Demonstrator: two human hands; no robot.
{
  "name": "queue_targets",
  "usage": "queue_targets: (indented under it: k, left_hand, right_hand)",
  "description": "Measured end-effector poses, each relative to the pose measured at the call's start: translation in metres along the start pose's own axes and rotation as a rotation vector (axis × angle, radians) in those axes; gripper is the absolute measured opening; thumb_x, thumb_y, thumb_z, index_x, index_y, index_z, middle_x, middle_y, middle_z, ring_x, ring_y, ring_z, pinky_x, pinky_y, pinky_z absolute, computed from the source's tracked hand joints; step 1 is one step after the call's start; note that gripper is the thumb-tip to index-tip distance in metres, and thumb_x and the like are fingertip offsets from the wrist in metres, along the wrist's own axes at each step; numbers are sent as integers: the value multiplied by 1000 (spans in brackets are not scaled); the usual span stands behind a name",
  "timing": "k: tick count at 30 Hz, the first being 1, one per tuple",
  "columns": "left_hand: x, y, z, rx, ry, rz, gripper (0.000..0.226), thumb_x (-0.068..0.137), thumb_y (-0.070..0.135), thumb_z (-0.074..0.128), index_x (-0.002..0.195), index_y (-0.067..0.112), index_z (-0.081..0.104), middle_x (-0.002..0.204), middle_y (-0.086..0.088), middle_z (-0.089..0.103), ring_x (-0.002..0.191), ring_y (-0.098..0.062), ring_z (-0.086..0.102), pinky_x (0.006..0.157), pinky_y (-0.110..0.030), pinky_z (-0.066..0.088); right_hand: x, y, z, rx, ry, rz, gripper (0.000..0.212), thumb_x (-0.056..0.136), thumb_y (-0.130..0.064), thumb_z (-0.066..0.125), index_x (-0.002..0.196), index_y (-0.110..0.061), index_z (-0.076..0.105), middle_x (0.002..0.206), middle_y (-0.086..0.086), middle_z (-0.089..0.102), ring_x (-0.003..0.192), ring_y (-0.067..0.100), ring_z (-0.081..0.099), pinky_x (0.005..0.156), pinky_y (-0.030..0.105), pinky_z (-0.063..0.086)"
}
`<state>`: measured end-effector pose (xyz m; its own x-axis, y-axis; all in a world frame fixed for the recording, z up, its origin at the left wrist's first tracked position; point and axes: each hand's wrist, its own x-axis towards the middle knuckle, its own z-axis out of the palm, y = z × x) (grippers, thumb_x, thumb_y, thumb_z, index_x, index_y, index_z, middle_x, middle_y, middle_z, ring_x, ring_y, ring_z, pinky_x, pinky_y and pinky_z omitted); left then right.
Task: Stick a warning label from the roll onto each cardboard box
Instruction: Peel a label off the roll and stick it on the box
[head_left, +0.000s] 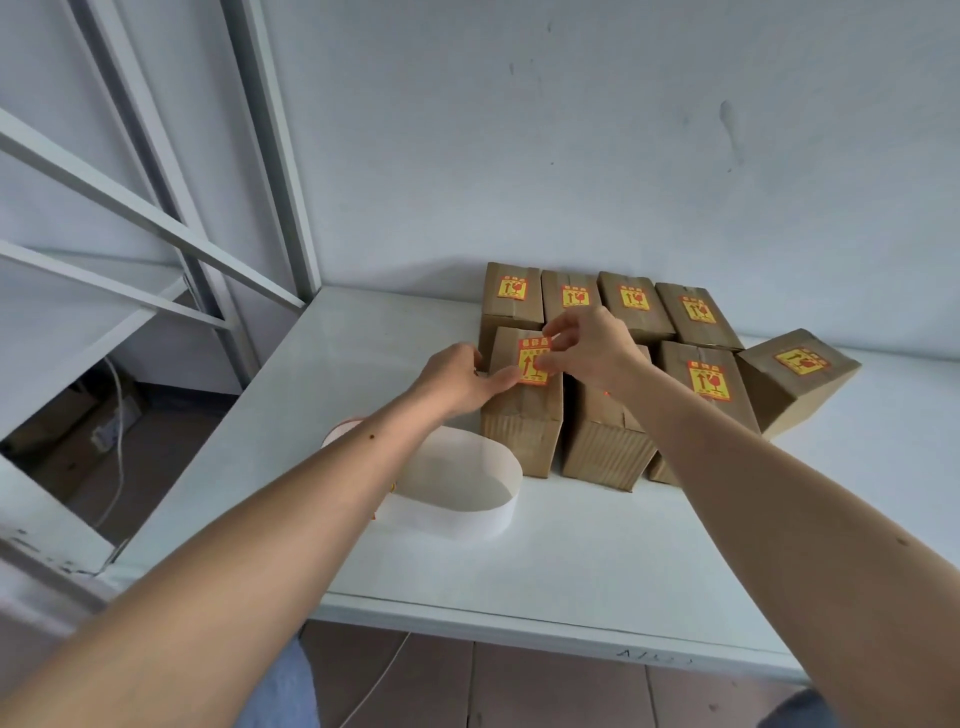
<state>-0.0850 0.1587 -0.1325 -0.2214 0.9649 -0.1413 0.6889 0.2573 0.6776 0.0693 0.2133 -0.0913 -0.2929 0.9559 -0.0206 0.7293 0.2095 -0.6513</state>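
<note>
Several brown cardboard boxes stand in two rows on a white table. The front left box carries a yellow and red warning label on its top. My right hand pinches the label's upper right corner between thumb and fingers. My left hand rests against the box's left side, one finger touching the label's lower left edge. The label roll lies behind my left forearm, mostly hidden, with a long loop of white backing paper trailing from it.
Four labelled boxes line the back row. A labelled box stands front right, and another sits tilted at the far right. A box under my right wrist has its top hidden. A white metal rack stands left.
</note>
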Motion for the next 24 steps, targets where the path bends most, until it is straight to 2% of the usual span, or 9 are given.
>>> queue_targets:
  k: [4,10,14,19,24]
  left_hand:
    - [1,4,4,-13,3,-25,60,81,59,63,115,12,51,108,-5,59,99,-23,60,87,-42,56]
    - [-1,7,6,-112,-19,-60,57,81,53,68,116,11,50,105,-4,57,101,-24,60,85,-42,57]
    - [-1,6,8,-156,-24,-73,55,81,52,68,115,13,50,109,-5,58,103,-24,60,83,-39,58]
    - [-3,6,8,-194,-18,-83,62,81,52,68,124,12,48,111,-4,55,106,-23,58,80,-36,57]
    - [-4,6,9,-234,-24,-88,58,82,50,68,122,13,48,110,-2,54,106,-22,57,80,-35,57]
  right_hand:
    - [1,-3,3,-47,13,-31,38,78,-14,79,114,-10,63,104,6,68,87,12,61,58,13,42]
    - [3,-5,8,-150,48,-49,42,78,-17,80,115,-9,62,102,7,70,88,13,62,57,11,39]
    - [3,-2,10,-119,100,-3,43,75,-18,82,113,-11,61,103,6,68,89,15,63,55,13,38]
    - [1,2,9,-7,106,46,46,72,-16,84,112,-12,61,101,7,69,88,15,65,52,14,39]
    - [4,-1,12,-45,131,74,47,72,-12,83,114,-10,60,103,6,63,88,17,60,52,13,39]
